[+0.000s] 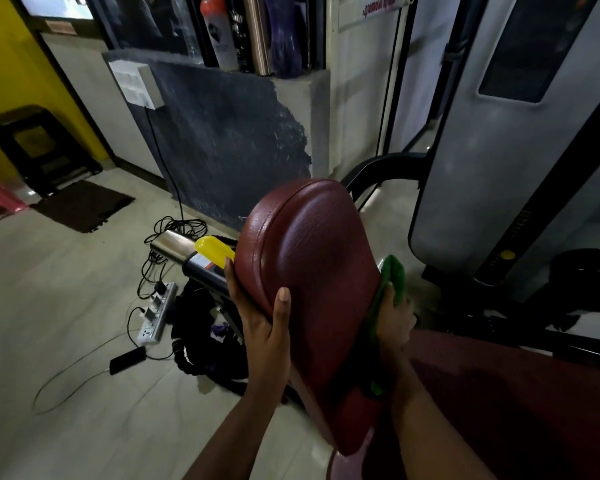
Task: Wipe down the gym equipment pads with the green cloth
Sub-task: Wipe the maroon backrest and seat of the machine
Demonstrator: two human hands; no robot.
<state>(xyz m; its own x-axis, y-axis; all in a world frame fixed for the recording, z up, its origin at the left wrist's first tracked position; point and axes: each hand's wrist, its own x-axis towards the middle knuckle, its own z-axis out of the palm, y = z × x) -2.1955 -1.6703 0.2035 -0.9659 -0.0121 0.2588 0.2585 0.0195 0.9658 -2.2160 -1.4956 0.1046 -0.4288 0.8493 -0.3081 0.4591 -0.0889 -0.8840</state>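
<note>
A dark red padded seat back point(312, 258) stands tilted in the middle of the head view. My left hand point(262, 320) grips its left edge, thumb on the front face and fingers behind. My right hand point(394, 320) presses the green cloth point(394, 275) against the pad's right edge; the cloth hangs down between hand and pad. A second dark red pad point(520, 403) lies flat at the lower right, under my right forearm.
The grey machine column point(499, 150) and its black frame point(388, 164) rise at the right. On the tiled floor left of the pad lie a power strip point(158, 311), tangled cables, a phone point(127, 360), a steel tube with a yellow handle point(213, 251) and a brown mat point(82, 204).
</note>
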